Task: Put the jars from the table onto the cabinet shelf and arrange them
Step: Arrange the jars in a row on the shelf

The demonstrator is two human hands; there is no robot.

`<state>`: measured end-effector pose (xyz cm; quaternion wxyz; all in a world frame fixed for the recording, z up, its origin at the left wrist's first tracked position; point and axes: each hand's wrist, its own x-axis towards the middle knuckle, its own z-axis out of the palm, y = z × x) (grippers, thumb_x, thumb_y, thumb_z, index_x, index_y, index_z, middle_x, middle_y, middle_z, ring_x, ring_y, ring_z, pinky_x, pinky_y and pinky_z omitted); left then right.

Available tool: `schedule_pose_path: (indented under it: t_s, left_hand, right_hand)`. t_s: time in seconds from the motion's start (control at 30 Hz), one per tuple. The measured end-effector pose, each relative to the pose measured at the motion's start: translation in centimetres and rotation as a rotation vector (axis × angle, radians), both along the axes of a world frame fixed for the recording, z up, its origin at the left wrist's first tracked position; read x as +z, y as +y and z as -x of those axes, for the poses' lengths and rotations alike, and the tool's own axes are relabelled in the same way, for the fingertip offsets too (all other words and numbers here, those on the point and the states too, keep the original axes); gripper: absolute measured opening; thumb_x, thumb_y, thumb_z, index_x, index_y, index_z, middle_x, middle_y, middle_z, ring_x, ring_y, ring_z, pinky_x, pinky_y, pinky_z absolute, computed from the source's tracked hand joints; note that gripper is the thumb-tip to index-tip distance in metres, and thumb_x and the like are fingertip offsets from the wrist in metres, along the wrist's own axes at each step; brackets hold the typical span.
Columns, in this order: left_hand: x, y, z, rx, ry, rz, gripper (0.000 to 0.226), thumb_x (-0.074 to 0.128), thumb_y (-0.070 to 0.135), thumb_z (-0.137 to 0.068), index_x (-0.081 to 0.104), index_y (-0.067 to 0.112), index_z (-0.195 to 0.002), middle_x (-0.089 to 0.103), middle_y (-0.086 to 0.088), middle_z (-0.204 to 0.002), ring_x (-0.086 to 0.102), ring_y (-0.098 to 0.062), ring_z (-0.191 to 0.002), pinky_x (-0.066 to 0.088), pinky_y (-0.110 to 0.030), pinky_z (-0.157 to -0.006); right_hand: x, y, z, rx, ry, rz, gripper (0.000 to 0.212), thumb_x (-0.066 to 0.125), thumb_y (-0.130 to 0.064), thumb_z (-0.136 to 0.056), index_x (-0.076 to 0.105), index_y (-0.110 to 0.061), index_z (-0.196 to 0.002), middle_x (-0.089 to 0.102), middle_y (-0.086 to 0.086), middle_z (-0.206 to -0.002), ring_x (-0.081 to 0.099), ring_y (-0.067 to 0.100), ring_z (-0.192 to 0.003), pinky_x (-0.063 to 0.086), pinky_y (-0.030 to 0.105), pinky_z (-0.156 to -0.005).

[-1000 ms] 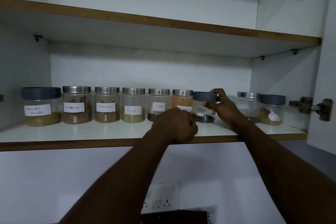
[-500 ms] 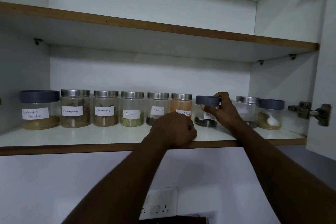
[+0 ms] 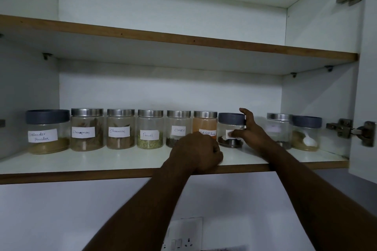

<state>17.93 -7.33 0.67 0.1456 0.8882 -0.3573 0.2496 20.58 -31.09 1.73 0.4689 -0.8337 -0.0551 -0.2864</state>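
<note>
A row of labelled glass jars stands on the lower cabinet shelf. From the left: coriander powder jar with a grey lid, two cinnamon jars, fennel jar, cloves jar and an orange chilli powder jar. My right hand grips a small grey-lidded jar that rests on the shelf beside the chilli jar; its label is partly hidden by my fingers. My left hand is a closed fist resting on the shelf's front edge, holding nothing.
Right of my right hand stand a steel-lidded jar and a grey-lidded jar with a white scoop inside. The open cabinet door with hinges is at the right. An upper shelf hangs above. A wall socket sits below.
The small grey-lidded jar has come down onto the shelf and stands upright beside the chilli jar. My right hand shifted its grip lower along the jar's side. My left fist stayed put.
</note>
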Motion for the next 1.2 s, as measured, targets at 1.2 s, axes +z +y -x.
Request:
schedule_pose_path:
  t_s: [1.2]
  left_hand:
    - [0.7, 0.4, 0.7, 0.086, 0.045, -0.017, 0.032, 0.056, 0.053, -0.091, 0.078, 0.031, -0.098, 0.074, 0.006, -0.092, 0.062, -0.01, -0.082, 0.049, -0.028, -0.07]
  right_hand:
    - [0.0, -0.3, 0.2, 0.026, 0.026, 0.01, 0.115, 0.09, -0.03, -0.074, 0.01, -0.033, -0.158, 0.05, 0.002, -0.139, 0.055, 0.018, -0.113, 0.046, 0.027, -0.086]
